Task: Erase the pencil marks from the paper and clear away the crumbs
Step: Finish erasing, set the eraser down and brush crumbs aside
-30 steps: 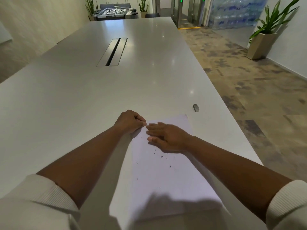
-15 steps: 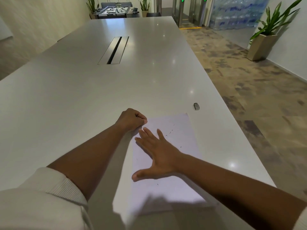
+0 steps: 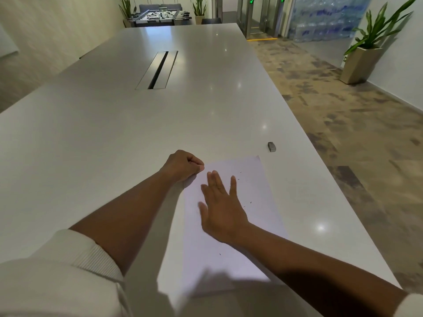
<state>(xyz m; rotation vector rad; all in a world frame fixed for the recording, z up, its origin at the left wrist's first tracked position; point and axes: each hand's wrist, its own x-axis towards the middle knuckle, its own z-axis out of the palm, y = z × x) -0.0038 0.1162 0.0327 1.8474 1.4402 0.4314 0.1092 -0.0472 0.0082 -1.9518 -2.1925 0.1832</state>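
I see a long white table (image 3: 114,138) filling most of my view, running away from me toward the far end of the room. To its right is a mottled brown floor (image 3: 343,106). Set into the table's far middle is a metal cable slot (image 3: 158,69) with a dark gap down its centre. Far off past the table's end stands a foosball table (image 3: 161,16), and at the far right a potted plant (image 3: 366,51) sits against the wall.

On the near right part of the table lies the sheet of paper (image 3: 247,252), flat, its long side running away from me. My left hand (image 3: 183,165) is curled into a fist at the paper's far left corner; I cannot tell whether it pinches the edge or only rests on it. My right hand (image 3: 220,207) lies on the paper's middle, palm down, fingers straight and slightly spread, pointing away from me. Its forearm crosses the paper's near right part and hides that stretch.

A small grey eraser (image 3: 271,147) sits on the table just beyond the paper's far right corner, apart from both hands. Tiny dark crumbs (image 3: 238,179) are scattered on the paper right of my fingers, with one more speck nearer me.
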